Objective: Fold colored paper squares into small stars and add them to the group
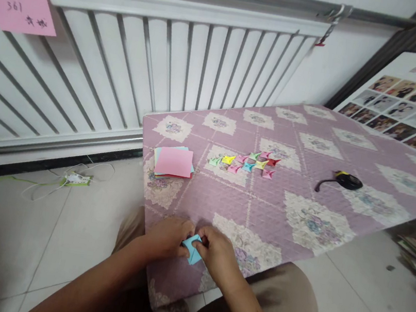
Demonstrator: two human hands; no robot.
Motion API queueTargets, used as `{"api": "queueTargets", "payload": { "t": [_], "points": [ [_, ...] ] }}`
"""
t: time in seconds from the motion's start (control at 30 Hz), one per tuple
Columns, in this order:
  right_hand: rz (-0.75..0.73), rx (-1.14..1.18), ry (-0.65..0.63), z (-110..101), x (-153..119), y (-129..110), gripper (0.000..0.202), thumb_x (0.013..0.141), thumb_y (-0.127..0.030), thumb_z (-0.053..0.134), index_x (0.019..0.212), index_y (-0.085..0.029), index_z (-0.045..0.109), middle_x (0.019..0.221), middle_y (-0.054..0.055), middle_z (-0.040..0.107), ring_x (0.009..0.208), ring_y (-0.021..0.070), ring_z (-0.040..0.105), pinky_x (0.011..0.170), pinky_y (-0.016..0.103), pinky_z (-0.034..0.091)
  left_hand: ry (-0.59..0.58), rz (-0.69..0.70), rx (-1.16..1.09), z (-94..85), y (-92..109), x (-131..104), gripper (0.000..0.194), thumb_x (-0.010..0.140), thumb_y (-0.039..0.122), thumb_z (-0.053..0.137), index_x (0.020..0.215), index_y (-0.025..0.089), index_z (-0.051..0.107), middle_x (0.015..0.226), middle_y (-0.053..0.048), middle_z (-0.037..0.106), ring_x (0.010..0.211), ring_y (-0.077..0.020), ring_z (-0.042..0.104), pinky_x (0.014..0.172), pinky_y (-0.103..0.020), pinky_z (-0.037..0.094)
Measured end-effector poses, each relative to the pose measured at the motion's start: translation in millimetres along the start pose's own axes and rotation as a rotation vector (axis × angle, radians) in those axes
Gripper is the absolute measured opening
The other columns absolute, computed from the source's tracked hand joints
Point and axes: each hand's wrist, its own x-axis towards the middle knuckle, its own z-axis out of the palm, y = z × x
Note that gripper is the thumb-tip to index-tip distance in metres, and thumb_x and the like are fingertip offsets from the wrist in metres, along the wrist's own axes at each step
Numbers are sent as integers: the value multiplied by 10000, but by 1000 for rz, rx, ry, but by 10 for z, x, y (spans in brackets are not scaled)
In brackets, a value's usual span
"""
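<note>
Head view: the blue paper (193,256) is between the two hands, over the near left part of the tabletop (263,206), close to the left edge and short of the near corner. The left hand (171,236) pinches its left side between thumb and fingers; the right hand (217,251) pinches its upper right side, the thumb lying on the face. Whether the paper rests on the cloth or is held just above it cannot be told. It is already doubled into a small packet, with a fold line across it, so the step in hand looks like folding partway through, perhaps lining up or creasing a flap. The next move would call for one hand to steady the packet while the other brings the edges level and presses the crease flat.

For room, the left edge is the tight side: the left forearm crosses it, and the near edge runs above the knees (288,298). The stack (174,162) sits farther up, beside the left edge. The folded pieces (248,166) lie in a cluster to its right, toward the far edge. Between these and the hands is open cloth, and more lies rightward along the near edge, with the black item (348,181) well apart.
</note>
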Motion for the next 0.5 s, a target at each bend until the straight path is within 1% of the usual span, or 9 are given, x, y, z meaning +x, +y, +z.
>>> {"api": "queueTargets", "payload": {
  "t": [0.1, 0.2, 0.27, 0.37, 0.5],
  "points": [
    [-27, -20, 16, 17, 9, 5, 102, 728, -145, 617, 712, -216, 545, 668, -31, 551, 638, 137, 496, 612, 249, 322, -21, 13, -10, -17, -23, 18, 258, 741, 321, 685, 934, 218, 548, 901, 9, 607, 799, -175, 555, 635, -261, 355],
    [-70, -38, 38, 41, 3, 31, 125, 739, -153, 621, 691, -213, 522, 667, -30, 545, 640, 136, 491, 621, 251, 317, -58, 27, -18, -23, -61, 58, 144, 797, 281, 624, 914, 218, 569, 880, 16, 613, 774, -155, 552, 623, -249, 359],
    [-96, -47, 49, 60, -4, 56, 143, 748, -158, 626, 683, -210, 509, 673, -28, 544, 649, 137, 491, 633, 255, 315, -61, 29, -10, -18, -74, 85, 77, 821, 252, 585, 889, 214, 582, 864, 11, 617, 768, -155, 551, 625, -250, 361],
    [-129, -53, 59, 73, -16, 93, 160, 761, -163, 633, 681, -205, 502, 688, -25, 549, 668, 140, 495, 650, 260, 315, -61, 36, 11, 0, -71, 109, 45, 822, 246, 578, 841, 208, 594, 852, -2, 622, 776, -169, 553, 636, -259, 367],
    [-165, -44, 6, 22, -29, 132, 138, 757, -145, 644, 714, -205, 528, 718, -21, 558, 704, 147, 508, 669, 263, 326, -49, 44, 35, 31, -57, 95, 39, 825, 243, 584, 832, 207, 596, 869, -7, 623, 814, -179, 559, 670, -265, 378]
  ]
}}
